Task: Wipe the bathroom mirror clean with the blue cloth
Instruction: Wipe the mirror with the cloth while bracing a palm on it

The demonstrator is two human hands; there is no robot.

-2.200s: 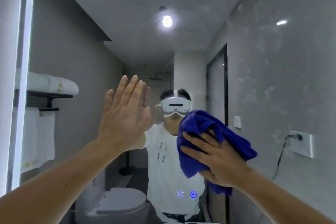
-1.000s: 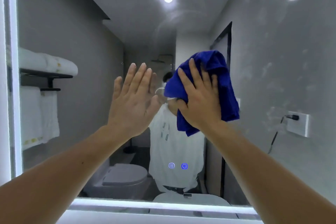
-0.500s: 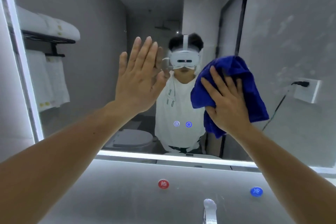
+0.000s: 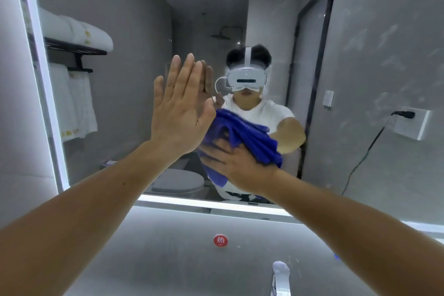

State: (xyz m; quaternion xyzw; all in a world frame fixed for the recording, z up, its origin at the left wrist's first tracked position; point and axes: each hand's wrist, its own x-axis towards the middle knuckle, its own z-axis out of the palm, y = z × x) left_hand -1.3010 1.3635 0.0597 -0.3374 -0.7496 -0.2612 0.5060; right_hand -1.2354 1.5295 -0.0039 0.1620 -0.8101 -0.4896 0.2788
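Note:
The bathroom mirror [image 4: 374, 60] fills most of the view, edged by a lit strip on its left and bottom. My left hand [image 4: 180, 108] lies flat against the glass with fingers together and pointing up, holding nothing. My right hand [image 4: 237, 163] presses the crumpled blue cloth [image 4: 249, 137] against the lower middle of the mirror, just right of and below the left hand. The fingers point up and left and look blurred. Faint smears show on the glass at the upper right.
Below the mirror runs a grey wall panel with a red round hot-water sticker [image 4: 220, 240] and a chrome tap [image 4: 281, 276] at the bottom edge. The mirror reflects a towel rack [image 4: 77, 50], a toilet [image 4: 177, 180] and a wall socket [image 4: 410, 122].
My right hand has swept the blue cloth down and to the left, ending beside the left palm. The view has tilted lower. The left hand stays flat on the glass.

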